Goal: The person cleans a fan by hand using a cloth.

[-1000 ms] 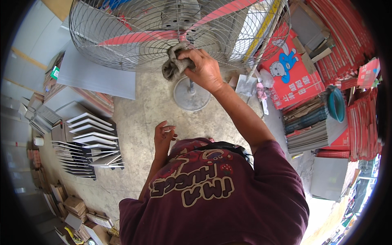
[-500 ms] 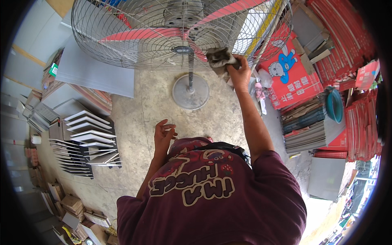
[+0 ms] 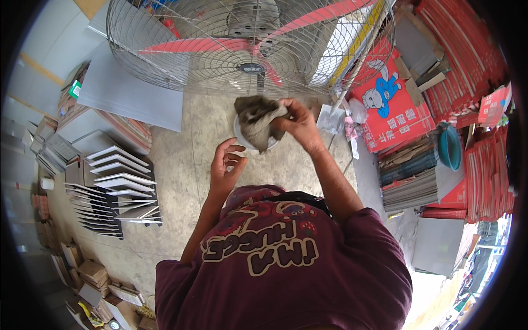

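A crumpled, grimy grey-brown rag [image 3: 259, 122] hangs from my right hand [image 3: 301, 124], pinched between the fingers and thumb. My left hand [image 3: 226, 165] is raised just below and left of the rag, its fingers apart and curved, holding nothing. Ahead stands a large pedestal fan [image 3: 252, 68] with a wire cage and red blades; the blades look still. The rag is clear of the cage and covers most of the fan's round base.
Stacked grey panels [image 3: 132, 99] and a rack of angled boards [image 3: 118, 187] stand at the left. On the right are a red printed carton [image 3: 393, 118], piles of flattened red cartons [image 3: 459, 49] and a teal basin [image 3: 450, 146]. Small boxes [image 3: 96, 275] lie at lower left.
My right hand has drawn the rag back from the fan cage, down and to the left. My left hand has risen slightly toward it.
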Tool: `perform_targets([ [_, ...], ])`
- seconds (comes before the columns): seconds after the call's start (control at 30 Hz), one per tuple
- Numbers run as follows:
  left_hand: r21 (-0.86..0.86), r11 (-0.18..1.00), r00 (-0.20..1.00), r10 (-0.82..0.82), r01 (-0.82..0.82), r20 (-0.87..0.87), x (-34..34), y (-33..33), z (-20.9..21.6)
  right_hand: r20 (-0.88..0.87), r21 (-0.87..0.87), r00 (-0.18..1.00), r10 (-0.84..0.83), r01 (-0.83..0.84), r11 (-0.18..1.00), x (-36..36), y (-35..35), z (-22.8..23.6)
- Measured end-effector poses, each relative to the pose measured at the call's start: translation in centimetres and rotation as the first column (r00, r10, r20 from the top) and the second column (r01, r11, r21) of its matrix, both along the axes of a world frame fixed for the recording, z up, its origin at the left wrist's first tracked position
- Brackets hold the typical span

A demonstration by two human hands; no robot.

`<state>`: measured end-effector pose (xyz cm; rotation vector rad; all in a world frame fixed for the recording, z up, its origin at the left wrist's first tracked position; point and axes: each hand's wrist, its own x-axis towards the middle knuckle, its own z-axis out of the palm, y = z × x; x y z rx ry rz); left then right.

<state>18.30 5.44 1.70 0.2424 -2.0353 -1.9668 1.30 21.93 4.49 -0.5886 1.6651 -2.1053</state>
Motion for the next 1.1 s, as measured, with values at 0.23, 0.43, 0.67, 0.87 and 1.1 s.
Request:
perform_targets([
  [0.23,0.038,0.998,0.999,0.052,-0.051,-0.017,0.7,0.9,-1.2,0.105,0.05,0.989,0.102,-0.108,0.993,2.7,-0.8,0.3],
  [0.43,0.165,0.983,0.996,0.088,-0.081,-0.032,0.7,0.5,-1.6,-0.041,0.158,0.996,0.075,-0.068,0.985,3.3,-0.9,0.3],
  [0.67,0.266,0.945,0.978,0.207,-0.19,-0.038,0.1,-0.1,0.5,0.034,0.23,0.996,0.077,-0.083,0.97,3.4,-0.4,0.4],
  [0.87,0.388,0.904,0.977,0.211,-0.181,-0.037,-0.6,-0.1,2.6,-0.012,0.146,0.988,0.156,-0.152,0.978,3.9,0.1,-0.1],
  [1.1,0.426,0.89,0.977,0.204,-0.16,-0.059,-0.8,-0.3,3.5,-0.439,0.339,0.886,0.15,0.009,0.941,5.0,0.3,0.1],
])
